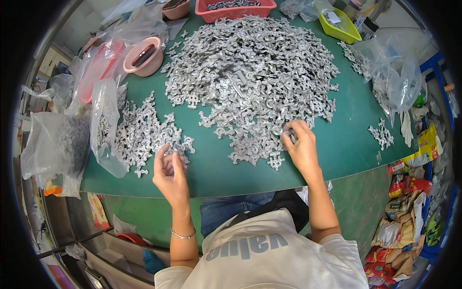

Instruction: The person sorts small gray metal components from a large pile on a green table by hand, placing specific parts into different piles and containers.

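A large heap of small grey cast-metal parts (255, 72) covers the middle of the green table (221, 178). At the heap's near right edge, my right hand (303, 147) pinches one of these metal parts between thumb and fingers. My left hand (171, 176) is at the near edge of a smaller spread of similar parts (139, 130) on the left. Its fingers are curled toward the thumb, and grey metal shows right beside them. Whether a part is inside those fingers is hidden.
A pink bowl (150, 65) with a dark red tool stands back left, beside clear plastic bags (103, 125). A red basket (236, 12) holds parts at the far edge; a yellow-green basket (339, 29) is back right. A small cluster of parts (381, 135) lies near the right edge.
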Demonstrator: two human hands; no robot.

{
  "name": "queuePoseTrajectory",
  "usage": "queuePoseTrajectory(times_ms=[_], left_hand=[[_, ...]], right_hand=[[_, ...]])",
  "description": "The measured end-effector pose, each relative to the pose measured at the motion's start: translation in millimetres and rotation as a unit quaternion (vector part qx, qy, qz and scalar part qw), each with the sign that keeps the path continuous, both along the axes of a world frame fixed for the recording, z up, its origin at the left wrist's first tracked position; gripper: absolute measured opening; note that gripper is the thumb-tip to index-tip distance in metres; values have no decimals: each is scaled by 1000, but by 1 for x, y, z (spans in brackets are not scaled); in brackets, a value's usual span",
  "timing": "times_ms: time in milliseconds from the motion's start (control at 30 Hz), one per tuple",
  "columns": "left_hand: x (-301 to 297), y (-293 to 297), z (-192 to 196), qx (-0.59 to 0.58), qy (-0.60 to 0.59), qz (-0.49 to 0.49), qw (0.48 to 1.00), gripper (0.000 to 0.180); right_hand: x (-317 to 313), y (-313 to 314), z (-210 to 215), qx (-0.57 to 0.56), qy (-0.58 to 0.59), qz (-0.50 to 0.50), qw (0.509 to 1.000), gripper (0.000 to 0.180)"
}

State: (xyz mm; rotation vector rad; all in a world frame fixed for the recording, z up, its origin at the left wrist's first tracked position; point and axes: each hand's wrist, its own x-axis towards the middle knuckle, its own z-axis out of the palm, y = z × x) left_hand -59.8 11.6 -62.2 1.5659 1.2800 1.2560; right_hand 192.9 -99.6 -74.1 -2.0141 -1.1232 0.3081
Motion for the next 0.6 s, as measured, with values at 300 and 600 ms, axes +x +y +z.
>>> queuePoseTrajectory(times_ms=[300,600], left_hand=[[19,-18,5,2,2,-68,998,14],[35,-39,12,-51,-9,-192,980,20]], right_hand=[[-4,0,-3,38,-24,-7,999,17],[-20,-13,21,129,84,2,988,14]])
